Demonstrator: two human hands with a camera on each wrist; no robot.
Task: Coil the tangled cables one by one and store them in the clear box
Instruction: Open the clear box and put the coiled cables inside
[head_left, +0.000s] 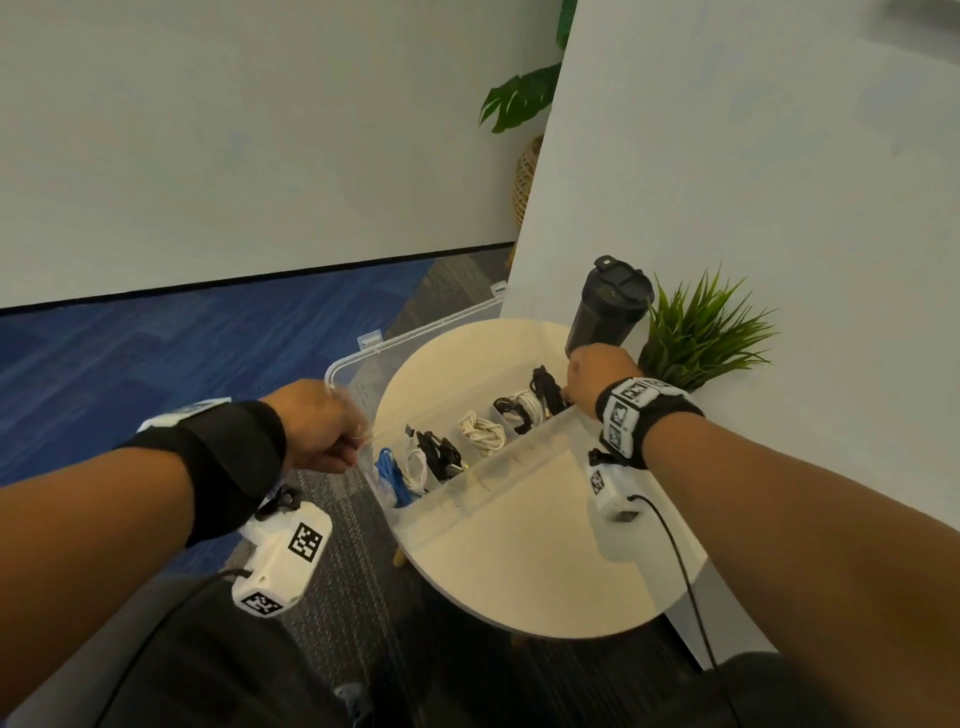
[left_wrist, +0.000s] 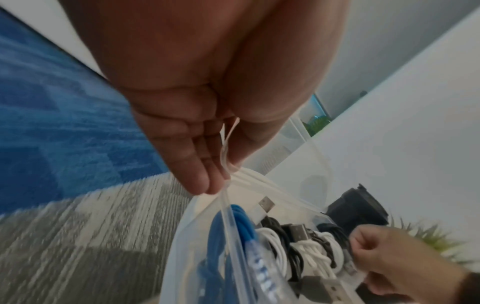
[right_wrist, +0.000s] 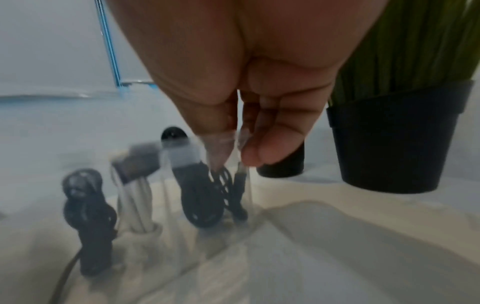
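A clear box (head_left: 483, 493) with a row of compartments lies across the round table (head_left: 545, 582), its lid (head_left: 415, 332) open and hanging off the far left. Coiled cables fill the compartments: a blue cable (head_left: 389, 470), a black cable (head_left: 439, 452), a white cable (head_left: 483, 431) and further black and white coils to the right. My left hand (head_left: 322, 426) pinches the box's left end rim (left_wrist: 226, 156) between thumb and fingers. My right hand (head_left: 587, 379) pinches the right end wall (right_wrist: 218, 148), just above a black coil (right_wrist: 205, 197).
A black shaker bottle (head_left: 608, 306) and a potted green plant (head_left: 696, 332) stand right behind my right hand. A white panel (head_left: 779, 156) closes off the table's right side. The box's left end overhangs the table edge above grey and blue carpet (head_left: 156, 353).
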